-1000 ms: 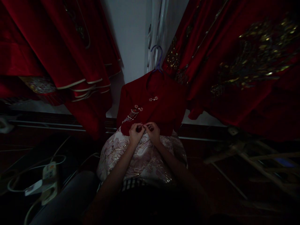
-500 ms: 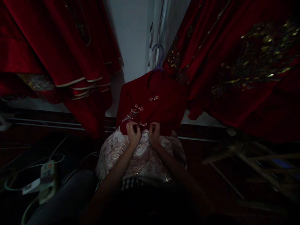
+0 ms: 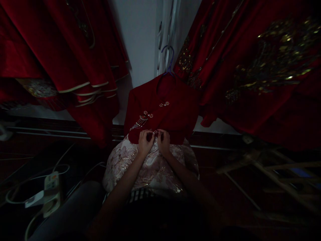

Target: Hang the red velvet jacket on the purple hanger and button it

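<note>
A dark red jacket [image 3: 173,113] hangs on a blue hanger [image 3: 168,60] in front of me, with pearl clasps down its front and a beaded tassel [image 3: 140,122]. My left hand [image 3: 146,142] and my right hand [image 3: 164,142] meet at the jacket's lower front edge, fingers pinched on a small pearl clasp [image 3: 154,133] there. Below the jacket spreads a pale pink and gold brocade skirt [image 3: 150,170], under my forearms.
Red embroidered garments hang on the left [image 3: 62,50] and on the right [image 3: 263,73]. A white wall [image 3: 140,40] shows between them. A white power strip [image 3: 51,189] with cables lies on the dark floor at lower left. Pale wooden bars [image 3: 271,167] stand at right.
My hands, spread a little apart half a second ago, have come back together on the lowest clasp. The jacket hangs as before.
</note>
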### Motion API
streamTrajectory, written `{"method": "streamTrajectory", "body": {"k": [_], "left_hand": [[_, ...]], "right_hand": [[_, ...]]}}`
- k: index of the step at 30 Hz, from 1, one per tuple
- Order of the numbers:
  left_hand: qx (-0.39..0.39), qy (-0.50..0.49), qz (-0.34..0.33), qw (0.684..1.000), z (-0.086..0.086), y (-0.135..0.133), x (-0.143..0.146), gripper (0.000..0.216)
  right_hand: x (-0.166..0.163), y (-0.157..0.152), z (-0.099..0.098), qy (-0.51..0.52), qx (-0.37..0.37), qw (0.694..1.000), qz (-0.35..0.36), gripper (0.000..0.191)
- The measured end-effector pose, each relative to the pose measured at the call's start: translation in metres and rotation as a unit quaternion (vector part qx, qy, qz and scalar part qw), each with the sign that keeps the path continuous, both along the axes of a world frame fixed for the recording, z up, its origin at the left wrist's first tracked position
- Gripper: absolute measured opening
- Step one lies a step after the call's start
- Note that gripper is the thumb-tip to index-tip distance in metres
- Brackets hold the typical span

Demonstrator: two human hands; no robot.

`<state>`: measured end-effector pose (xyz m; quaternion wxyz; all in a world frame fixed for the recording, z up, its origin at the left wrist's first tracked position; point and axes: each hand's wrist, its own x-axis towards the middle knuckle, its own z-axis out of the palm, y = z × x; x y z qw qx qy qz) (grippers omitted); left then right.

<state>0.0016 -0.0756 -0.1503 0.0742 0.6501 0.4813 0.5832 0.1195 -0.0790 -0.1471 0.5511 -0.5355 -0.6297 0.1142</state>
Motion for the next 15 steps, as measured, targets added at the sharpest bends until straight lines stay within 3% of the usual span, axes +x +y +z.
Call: {"method": "streamTrajectory", "body": {"k": [15], "left_hand": [[-0.015, -0.018, -0.003, 1.0, -0.0034, 0.0022, 0.0004, 0.014]], "right_hand": [[0.0003, -0.0003, -0.0002, -0.013, 0.012, 1.0, 0.017, 0.023]]}}
